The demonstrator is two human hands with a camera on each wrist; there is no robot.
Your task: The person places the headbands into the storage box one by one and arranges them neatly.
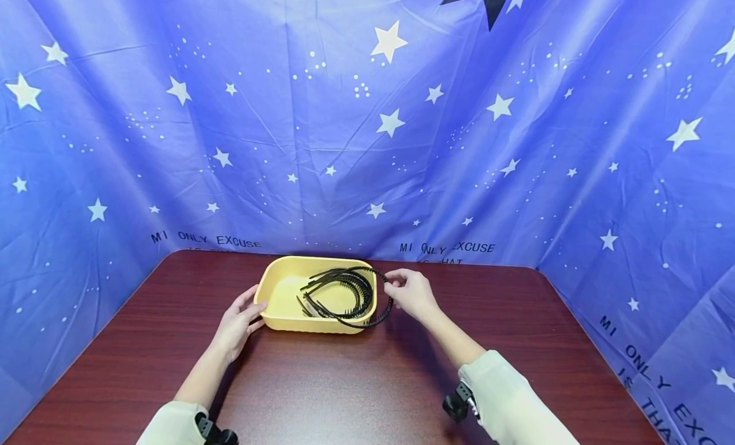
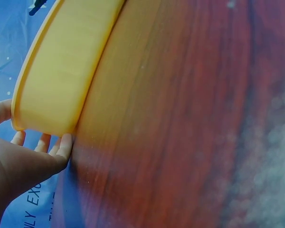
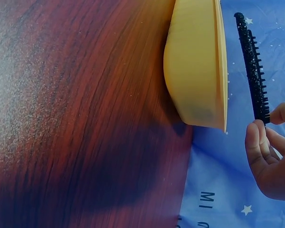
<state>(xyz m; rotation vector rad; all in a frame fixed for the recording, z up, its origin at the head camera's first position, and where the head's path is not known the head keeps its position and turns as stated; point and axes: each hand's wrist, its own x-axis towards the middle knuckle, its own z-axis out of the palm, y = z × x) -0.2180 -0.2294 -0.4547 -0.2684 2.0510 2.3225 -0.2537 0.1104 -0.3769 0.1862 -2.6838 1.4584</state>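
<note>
A yellow plastic bin (image 1: 281, 299) stands toward the back of the table. My left hand (image 1: 237, 325) holds its left end, thumb at the rim and fingers against the outer wall, as the left wrist view also shows. Several black toothed headbands (image 1: 363, 293) lie nested in the bin's right half. My right hand (image 1: 412, 297) pinches another black headband (image 3: 254, 71) by its curved middle, just past the right rim. That headband is raised above the rim, its ends still over the bin. It looks glittery with a row of teeth in the right wrist view.
The dark red wood-grain table (image 1: 333, 387) reaches toward me in front of the bin. A blue star-printed cloth (image 1: 344, 145) hangs behind the table and along both sides. Small black cameras (image 1: 457, 403) are strapped at the light sleeves.
</note>
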